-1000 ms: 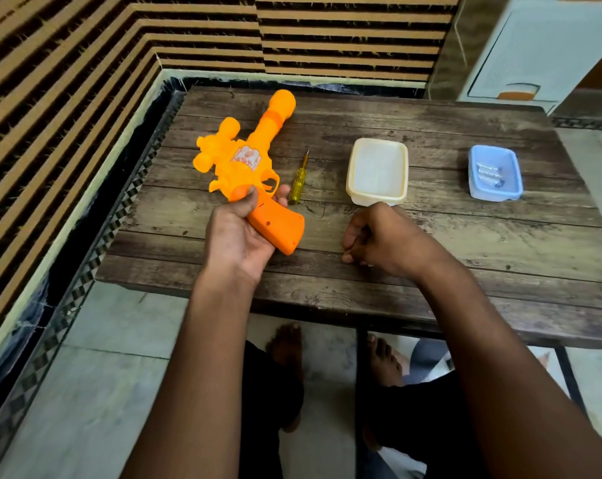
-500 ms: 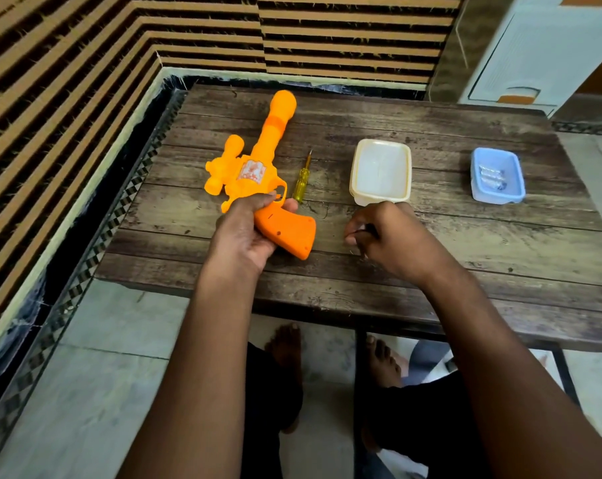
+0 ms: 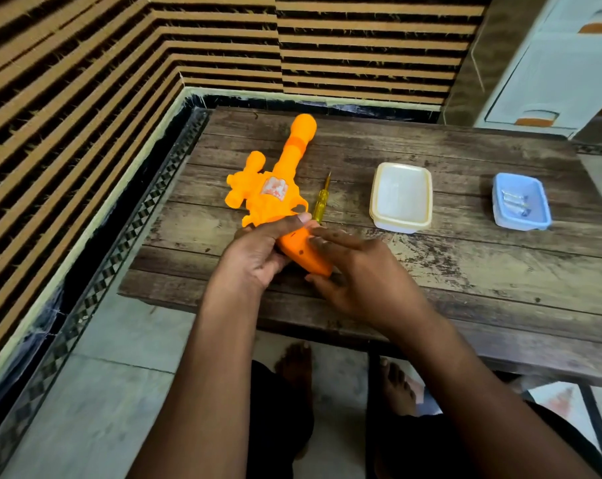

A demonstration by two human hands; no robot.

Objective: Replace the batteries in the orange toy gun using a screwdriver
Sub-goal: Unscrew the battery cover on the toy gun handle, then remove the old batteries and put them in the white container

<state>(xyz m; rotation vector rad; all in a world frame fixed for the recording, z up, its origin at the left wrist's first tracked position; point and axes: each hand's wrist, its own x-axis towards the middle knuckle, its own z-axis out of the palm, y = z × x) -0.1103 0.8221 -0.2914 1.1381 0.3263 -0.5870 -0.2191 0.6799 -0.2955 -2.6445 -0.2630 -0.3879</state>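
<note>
Wooden table (image 3: 465,271), bulbous-muzzled orange toy gun (image 3: 279,198)

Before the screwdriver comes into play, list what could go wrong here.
1. The orange toy gun rests at an angle with only the left hand gripping its handle; pressure on a screw may make it slip.
2. The yellow screwdriver lies right beside the gun, so shifting the gun could knock it away.
3. The batteries in the blue tray lie far right, needing a long reach.
</note>
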